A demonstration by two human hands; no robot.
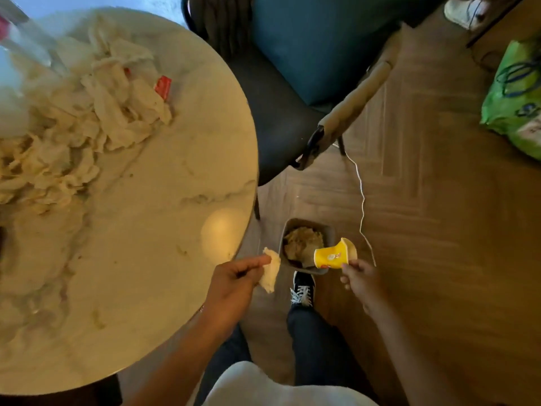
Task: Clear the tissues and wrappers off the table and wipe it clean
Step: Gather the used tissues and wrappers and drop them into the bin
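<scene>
Head view showed a round, marbled table (164,177) heaped with crumpled white tissues (87,118) and a red wrapper (162,87); the left hand (234,281) pinched a limp tissue scrap (270,272) beside the table's edge; the right hand (361,278) pinched a crushed yellow paper cup (335,254) above a grey bin (330,232); bin contents blurred.

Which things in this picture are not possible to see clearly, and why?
- Head view: bin bottom, hidden under tissues inside it.
- Print on yellow cup in right hand: too small.
- Objects at table upper left: blurred, cut by the edge.
- Green bag: cut by the right edge.
- Tissue: partly behind left hand.
</scene>
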